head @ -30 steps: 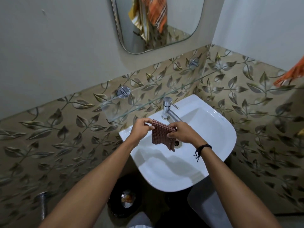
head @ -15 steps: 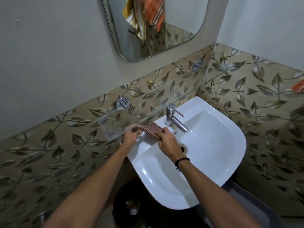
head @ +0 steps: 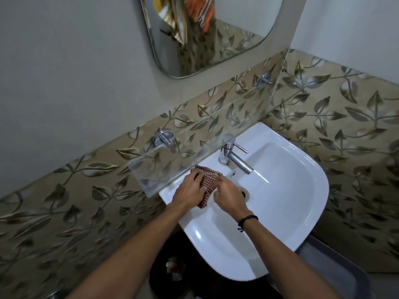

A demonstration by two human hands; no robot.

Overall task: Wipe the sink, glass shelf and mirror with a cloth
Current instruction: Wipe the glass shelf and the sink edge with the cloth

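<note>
I see the checked cloth (head: 207, 182) on the back rim of the white sink (head: 280, 212), just left of the tap (head: 234, 157) and under the front edge of the glass shelf (head: 194, 147). My left hand (head: 190, 190) has its fingers pinched on the cloth; my right hand (head: 228, 198) curls over its other side. I think I should fold it flat first — then rub the rim slowly. The sink looks smooth, shiny and round. The cloth looks soft and crumpled — the tap is shiny metal.
</note>
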